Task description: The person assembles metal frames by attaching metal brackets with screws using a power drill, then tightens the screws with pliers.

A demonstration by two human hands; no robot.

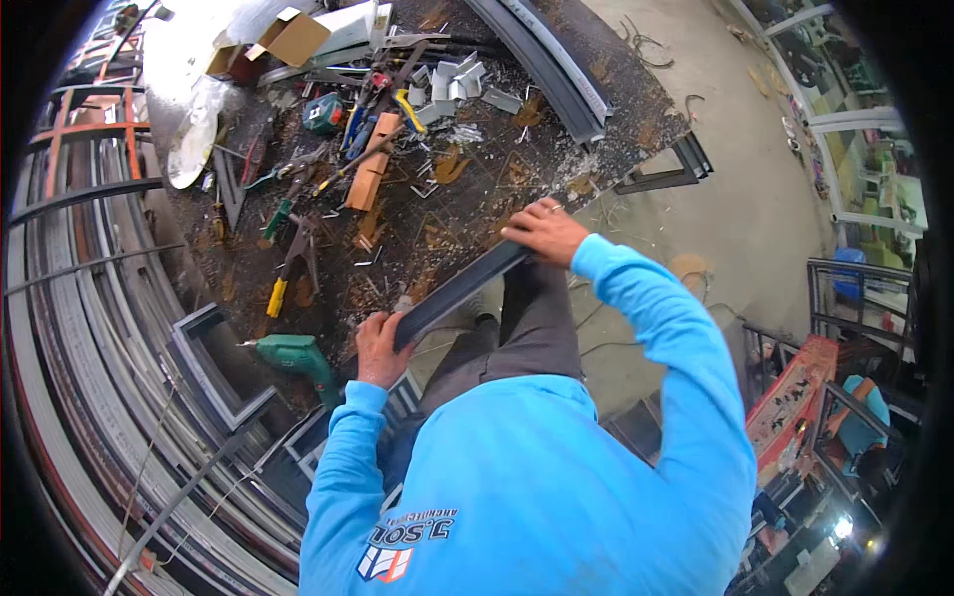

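A dark grey metal profile lies slantwise along the near edge of the workbench, in front of my body. My left hand grips its nearer left end, fingers wrapped over the edge. Around the far right end, my right hand is closed from above, with a ring on one finger. Beside my left hand, a green power drill rests at the bench edge, its bit pointing left. The underside of the profile and my thumbs are partly hidden.
Pliers with a yellow handle, a wooden block, a tape measure and cut metal brackets litter the bench. Long dark profiles lie at the far right. Racked metal bars fill the left side.
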